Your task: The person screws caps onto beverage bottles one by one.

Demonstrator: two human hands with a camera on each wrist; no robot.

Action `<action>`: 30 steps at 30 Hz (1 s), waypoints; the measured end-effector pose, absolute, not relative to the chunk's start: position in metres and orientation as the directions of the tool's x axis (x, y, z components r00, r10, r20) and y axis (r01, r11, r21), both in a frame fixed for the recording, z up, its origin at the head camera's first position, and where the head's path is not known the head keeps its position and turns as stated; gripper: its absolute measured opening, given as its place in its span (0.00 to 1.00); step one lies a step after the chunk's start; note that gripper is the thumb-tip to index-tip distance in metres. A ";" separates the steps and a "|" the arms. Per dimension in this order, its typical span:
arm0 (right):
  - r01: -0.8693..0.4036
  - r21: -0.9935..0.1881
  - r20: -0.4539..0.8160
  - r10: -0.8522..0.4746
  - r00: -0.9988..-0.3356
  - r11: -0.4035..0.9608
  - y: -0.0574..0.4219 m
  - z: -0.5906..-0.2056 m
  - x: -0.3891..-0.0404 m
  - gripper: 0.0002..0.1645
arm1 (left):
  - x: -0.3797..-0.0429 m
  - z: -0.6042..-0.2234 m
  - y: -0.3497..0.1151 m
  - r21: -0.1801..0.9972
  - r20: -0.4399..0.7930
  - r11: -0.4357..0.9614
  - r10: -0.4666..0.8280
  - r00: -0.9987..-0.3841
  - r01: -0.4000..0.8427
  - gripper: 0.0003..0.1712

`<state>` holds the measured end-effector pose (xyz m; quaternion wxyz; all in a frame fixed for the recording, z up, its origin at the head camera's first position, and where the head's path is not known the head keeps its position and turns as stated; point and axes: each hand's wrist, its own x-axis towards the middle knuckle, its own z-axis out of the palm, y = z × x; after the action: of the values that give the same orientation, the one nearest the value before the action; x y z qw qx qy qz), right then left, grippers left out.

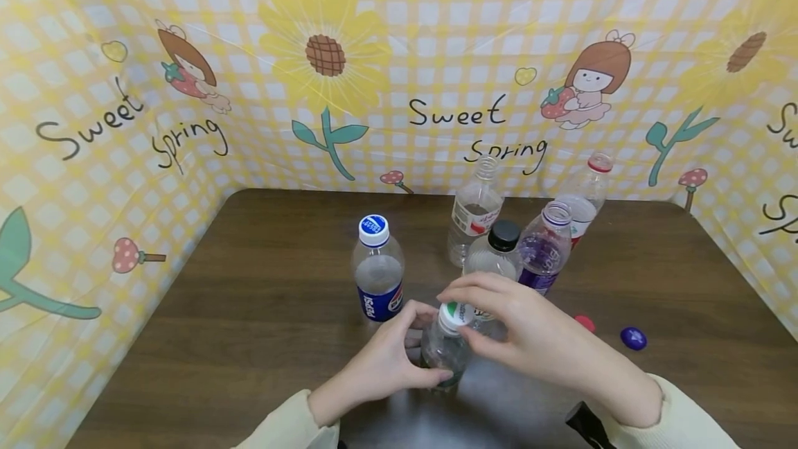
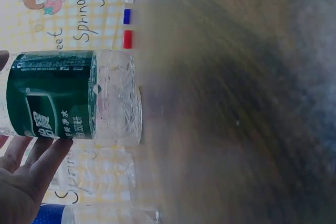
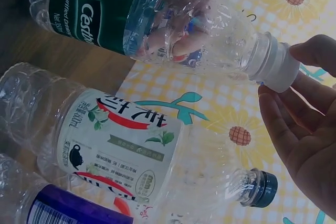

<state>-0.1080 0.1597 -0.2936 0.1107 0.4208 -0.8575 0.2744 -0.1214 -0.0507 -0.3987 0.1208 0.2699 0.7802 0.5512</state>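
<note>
In the head view my left hand (image 1: 389,359) grips a clear plastic water bottle (image 1: 444,350), thumb on the near side and fingers behind it. The bottle's green label (image 2: 52,95) shows in the left wrist view. My right hand (image 1: 530,321) reaches over from the right and pinches the white screw cap (image 3: 281,69) between thumb and fingers. The cap sits on the bottle's neck, with a green mark on its top. Right behind this bottle stands a clear bottle with a black cap (image 1: 503,235) and a pale label (image 3: 121,142), partly hidden by my right hand.
A capped Pepsi bottle (image 1: 378,276) stands to the left. Behind are an uncapped clear bottle (image 1: 476,217), an uncapped purple-labelled bottle (image 1: 544,251) and a bottle with a red neck ring (image 1: 586,192). A purple cap (image 1: 633,338) and a red cap (image 1: 584,323) lie at right. A checked cloth (image 1: 436,33) surrounds the table.
</note>
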 end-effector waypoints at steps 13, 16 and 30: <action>-0.767 -0.409 0.380 -0.672 -0.636 0.495 0.163 -0.293 -0.114 0.22 | -0.126 -0.403 -0.048 0.915 0.113 0.273 0.533 -0.838 0.297 0.37; -0.754 -0.421 0.354 -0.674 -0.649 0.505 0.163 -0.293 -0.115 0.22 | -0.127 -0.404 -0.047 0.913 0.118 0.275 0.532 -0.838 0.303 0.38; -0.783 -0.363 0.309 -0.728 -0.613 0.505 0.162 -0.291 -0.122 0.20 | -0.129 -0.406 -0.046 0.922 0.089 0.276 0.528 -0.845 0.270 0.38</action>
<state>-0.1218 0.1624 -0.2905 0.0579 0.4362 -0.8656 0.2389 -0.1289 -0.0465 -0.4059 0.1180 0.2526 0.7901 0.5459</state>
